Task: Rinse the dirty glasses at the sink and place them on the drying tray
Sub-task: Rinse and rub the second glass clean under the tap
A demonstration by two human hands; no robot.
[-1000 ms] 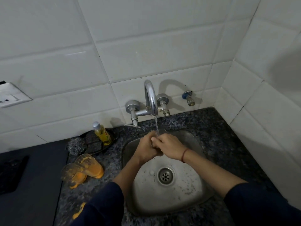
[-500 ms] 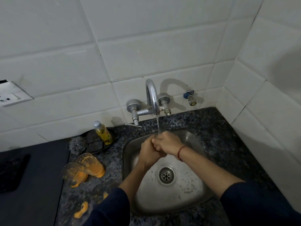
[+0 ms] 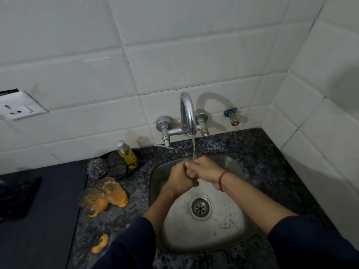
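Over the sink point(image 3: 194, 247), left hand point(image 3: 179, 179) and right hand point(image 3: 206, 169) clasp under the tap point(image 3: 188, 113), what either grip holds I cannot tell; 2 orange-smeared glasses point(image 3: 104, 195) sit just beside its left rim.

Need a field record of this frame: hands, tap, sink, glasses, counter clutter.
hands: left hand and right hand clasped together over the sink; can't tell if they hold anything
tap: running, stream lands on the hands
sink: steel, drain uncovered
glasses: two, on their sides on the counter left of the sink, smeared orange
clutter: soap bottle and scrubber behind the glasses
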